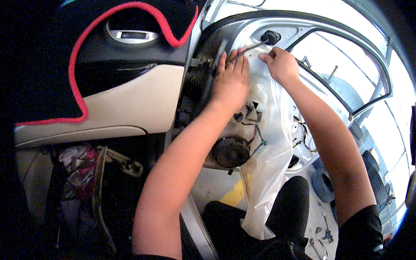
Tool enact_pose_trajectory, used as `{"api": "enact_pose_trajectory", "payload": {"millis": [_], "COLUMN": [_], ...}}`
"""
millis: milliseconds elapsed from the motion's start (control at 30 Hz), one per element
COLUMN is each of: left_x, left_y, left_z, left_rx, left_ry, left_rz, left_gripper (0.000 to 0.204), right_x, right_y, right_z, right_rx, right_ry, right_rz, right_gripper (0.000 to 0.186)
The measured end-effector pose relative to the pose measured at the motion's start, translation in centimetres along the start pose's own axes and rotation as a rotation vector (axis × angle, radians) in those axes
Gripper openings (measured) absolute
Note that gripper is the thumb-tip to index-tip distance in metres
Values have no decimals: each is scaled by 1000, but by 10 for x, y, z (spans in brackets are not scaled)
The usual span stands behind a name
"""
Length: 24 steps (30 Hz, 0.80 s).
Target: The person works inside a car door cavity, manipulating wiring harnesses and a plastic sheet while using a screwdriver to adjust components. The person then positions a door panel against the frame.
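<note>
A silver car door (pixel 248 27) stands open in front of me with its inner metal exposed. Over it hangs a translucent plastic sheet (pixel 277 151), its lower end draped down between my legs. My left hand (pixel 231 84) lies flat near the door's upper hinge side, fingers stretched out over the sheet's upper part. Farther right, my right hand (pixel 282 65) is closed in a pinch at the sheet's top edge, thumb pointing left. Just above, a black cable runs from a black rubber grommet (pixel 271 37) toward my left fingers.
A round black speaker (pixel 232 151) sits low in the door, with loose wires (pixel 258 135) beside it. At left is the dashboard, with a red-edged black cover (pixel 74 65). Tyres (pixel 321 184) and metal parts (pixel 328 236) lie on the floor at right.
</note>
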State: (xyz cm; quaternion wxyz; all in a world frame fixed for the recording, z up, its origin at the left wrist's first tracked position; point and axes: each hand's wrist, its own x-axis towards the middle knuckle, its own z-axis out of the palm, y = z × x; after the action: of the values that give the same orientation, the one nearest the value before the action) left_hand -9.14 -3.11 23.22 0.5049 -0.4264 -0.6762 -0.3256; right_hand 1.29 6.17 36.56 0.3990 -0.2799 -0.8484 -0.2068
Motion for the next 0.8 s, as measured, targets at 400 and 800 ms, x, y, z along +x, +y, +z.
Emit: {"api": "enact_pose_trajectory", "payload": {"millis": [400,800], "left_x": [28,37], "left_y": [10,30], "left_z": [-3,-25], "left_rx": [112,55], "left_ry": [4,-190], "left_rz": [-46,-152], "left_gripper": [51,55], "right_x": [-4,-134], "right_y": [20,111], "right_z": [2,-34], "right_rx": [60,470], "right_ry": [8,-329], "right_rz": [-15,377], "right_gripper": [59,65]}}
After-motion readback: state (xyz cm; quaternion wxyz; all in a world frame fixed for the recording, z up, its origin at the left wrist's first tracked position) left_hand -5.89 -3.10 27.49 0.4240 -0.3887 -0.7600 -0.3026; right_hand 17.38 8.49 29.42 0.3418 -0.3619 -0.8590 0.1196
